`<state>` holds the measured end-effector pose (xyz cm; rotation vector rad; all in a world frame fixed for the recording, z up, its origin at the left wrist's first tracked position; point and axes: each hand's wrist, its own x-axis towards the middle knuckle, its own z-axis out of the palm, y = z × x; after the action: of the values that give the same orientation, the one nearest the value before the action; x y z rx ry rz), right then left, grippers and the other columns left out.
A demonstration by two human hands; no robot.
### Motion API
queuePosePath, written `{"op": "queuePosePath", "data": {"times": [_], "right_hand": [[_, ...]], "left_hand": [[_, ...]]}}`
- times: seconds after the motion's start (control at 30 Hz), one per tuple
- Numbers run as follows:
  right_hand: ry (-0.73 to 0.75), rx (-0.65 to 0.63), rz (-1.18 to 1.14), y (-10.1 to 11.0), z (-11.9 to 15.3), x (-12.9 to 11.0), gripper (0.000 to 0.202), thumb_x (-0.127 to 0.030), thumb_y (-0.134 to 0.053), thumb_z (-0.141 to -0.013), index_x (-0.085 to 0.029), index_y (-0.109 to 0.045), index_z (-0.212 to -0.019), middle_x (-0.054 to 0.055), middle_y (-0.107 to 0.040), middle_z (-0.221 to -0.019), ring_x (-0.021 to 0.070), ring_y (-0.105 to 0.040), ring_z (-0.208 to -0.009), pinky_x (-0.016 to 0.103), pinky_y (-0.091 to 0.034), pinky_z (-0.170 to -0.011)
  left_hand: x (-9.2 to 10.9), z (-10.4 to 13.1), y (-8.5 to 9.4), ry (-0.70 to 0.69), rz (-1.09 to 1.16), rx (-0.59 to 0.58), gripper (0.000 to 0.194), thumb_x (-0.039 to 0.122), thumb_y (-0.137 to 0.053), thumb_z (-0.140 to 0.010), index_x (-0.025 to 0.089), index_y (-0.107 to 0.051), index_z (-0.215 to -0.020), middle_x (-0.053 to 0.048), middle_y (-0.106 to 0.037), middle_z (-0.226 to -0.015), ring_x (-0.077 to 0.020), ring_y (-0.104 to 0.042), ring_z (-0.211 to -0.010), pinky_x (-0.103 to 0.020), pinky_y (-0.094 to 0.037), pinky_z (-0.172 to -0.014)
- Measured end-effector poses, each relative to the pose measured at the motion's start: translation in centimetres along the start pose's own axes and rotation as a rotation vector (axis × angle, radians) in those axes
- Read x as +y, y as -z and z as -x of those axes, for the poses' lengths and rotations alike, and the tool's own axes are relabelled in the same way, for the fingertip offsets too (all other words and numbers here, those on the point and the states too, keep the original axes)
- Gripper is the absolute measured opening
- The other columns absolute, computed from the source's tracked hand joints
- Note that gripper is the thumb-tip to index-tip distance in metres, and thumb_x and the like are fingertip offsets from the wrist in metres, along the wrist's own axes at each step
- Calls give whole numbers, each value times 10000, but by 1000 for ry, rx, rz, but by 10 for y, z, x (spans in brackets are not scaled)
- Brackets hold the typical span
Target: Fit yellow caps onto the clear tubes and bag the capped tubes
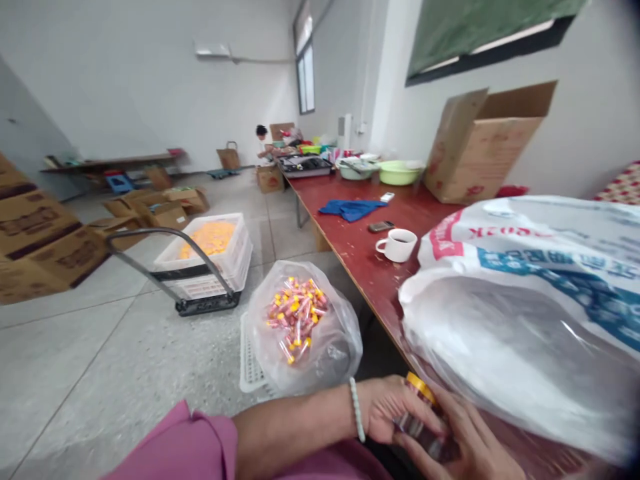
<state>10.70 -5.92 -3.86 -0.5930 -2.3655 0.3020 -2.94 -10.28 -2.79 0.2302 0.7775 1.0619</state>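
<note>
Head view: the left hand and right hand both have their grip wrapped around a small, clear-bodied container with a ribbed yellow cap, near the edge of the red-brown, worn-topped table. Step in hand judged to be two-handed handling of this piece; next move would call for steady, light finger pressure on its smooth, rounded body. A filmy translucent plastic bag holds slim pinkish yellow-capped tubes; a glossy, crumpled white printed sack bulges on the table.
</note>
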Motion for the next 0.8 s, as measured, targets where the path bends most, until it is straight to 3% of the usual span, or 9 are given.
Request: {"op": "queuePosePath", "data": {"times": [0.17, 0.33, 0.47, 0.57, 0.63, 0.73, 0.8], "right_hand": [[-217, 15, 2, -1, 11, -16, 886, -576, -684, -664, -167, -336, -1368, 138, -613, -1175, 275, -657, -944, 349, -575, -690], [-244, 107, -26, -5, 7, -30, 535, -499, -687, -702, -189, -531, -1110, 95, -628, -970, 228, -652, -832, 318, -555, -652], [-207, 50, -61, -22, -6, -40, 568, -492, -701, -703, -211, -520, -1161, 90, -622, -992, 218, -642, -824, 317, -554, -664], [-153, -23, -186, -46, -17, -44, 813, -579, -699, -668, -186, -404, -1314, 145, -579, -1166, 275, -601, -1013, 397, -530, -835], [-178, -72, -281, -63, -24, -44, 855, -598, -669, -690, -181, -346, -1363, 178, -439, -1351, 307, -485, -1200, 439, -468, -949], [-362, -160, -426, -92, -36, -42, 757, -503, -624, -766, -165, -329, -1375, 181, -321, -1440, 301, -335, -1324, 470, -353, -1049], [-586, -230, -567, -113, -44, -38, 824, -450, -691, -690, -144, -336, -1367, 185, -355, -1417, 310, -322, -1326, 482, -285, -1076]], "left_hand": [[0, 9, -3, 16, 27, 60, 222, -10, -627, -514, 94, -675, -704, -38, -641, -626, -147, -600, -578, -288, -479, -617], [6, 14, 2, 21, 13, -2, 200, 46, -622, -501, 67, -661, -696, -42, -619, -594, -141, -598, -536, -276, -481, -582], [14, 27, 18, -64, -3, 68, 187, 75, -644, -496, 66, -653, -683, -43, -624, -603, -117, -591, -538, -235, -485, -578], [33, 50, 47, -151, -141, 208, 226, 158, -698, -531, 101, -636, -740, -41, -631, -656, -142, -595, -542, -257, -489, -518], [53, 67, 74, -228, -301, 393, 269, 239, -715, -574, 121, -617, -794, -49, -642, -709, -162, -605, -544, -259, -472, -468], [83, 85, 120, -413, -468, 720, 284, 285, -714, -594, 133, -573, -789, -25, -621, -709, -139, -585, -528, -231, -443, -443], [97, 87, 147, -491, -508, 831, 327, 255, -725, -568, 146, -549, -821, 17, -583, -668, -106, -544, -502, -205, -420, -442]]}}
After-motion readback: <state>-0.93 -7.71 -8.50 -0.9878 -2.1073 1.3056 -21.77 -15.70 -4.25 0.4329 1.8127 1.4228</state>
